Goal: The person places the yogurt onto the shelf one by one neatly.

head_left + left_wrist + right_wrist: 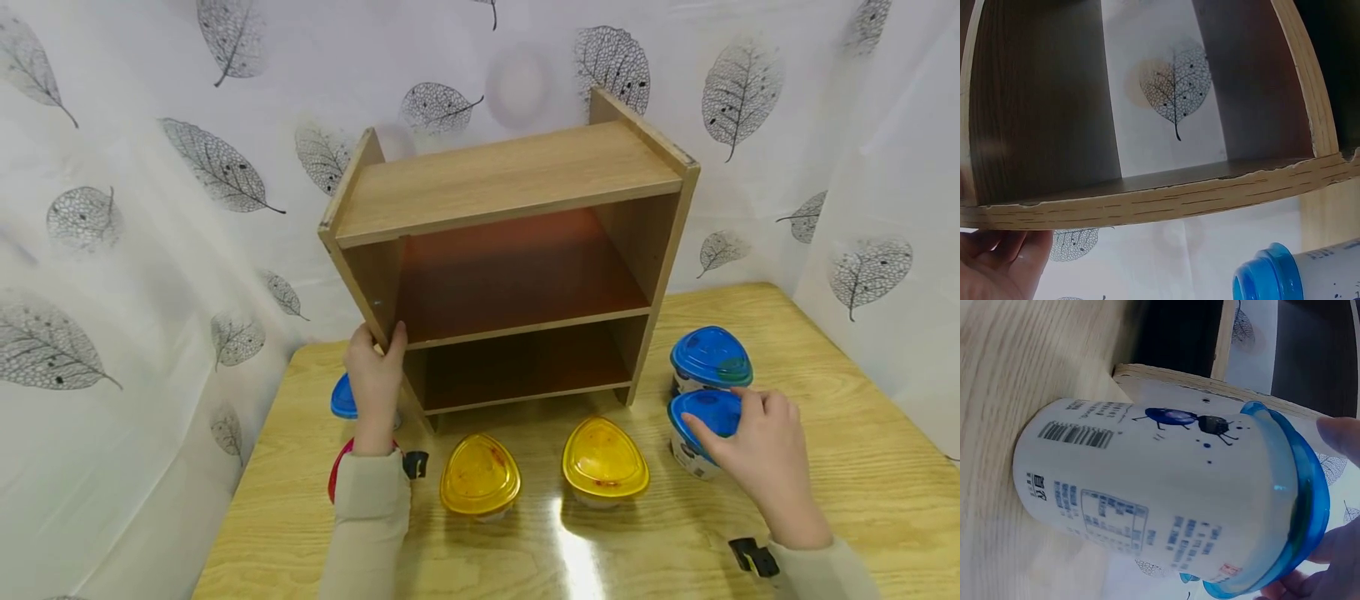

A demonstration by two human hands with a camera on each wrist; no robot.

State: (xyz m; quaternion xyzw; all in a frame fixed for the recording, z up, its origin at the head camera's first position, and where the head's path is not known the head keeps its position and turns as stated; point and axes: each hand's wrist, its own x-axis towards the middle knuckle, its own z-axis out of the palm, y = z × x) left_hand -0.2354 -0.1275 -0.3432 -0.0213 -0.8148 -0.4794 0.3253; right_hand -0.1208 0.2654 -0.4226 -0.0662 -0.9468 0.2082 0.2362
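From my head, my left hand [375, 375] grips the wooden shelf [510, 175] at eight o'clock, while at four my right hand [765, 450] pinches a blue-lidded cup [693, 443]. I count six cups: three blue-lidded, two yellow-lidded cups [480, 479], one red-lidded cup [341, 458] half hidden by my sleeve [367, 517].

My left wrist view alone shows the shelf's chipped edge [1147, 209].

My right wrist view alone shows one barcode [1075, 434] and one ant drawing [1188, 420] on the pinched cup, its lid [1311, 506] around three o'clock.
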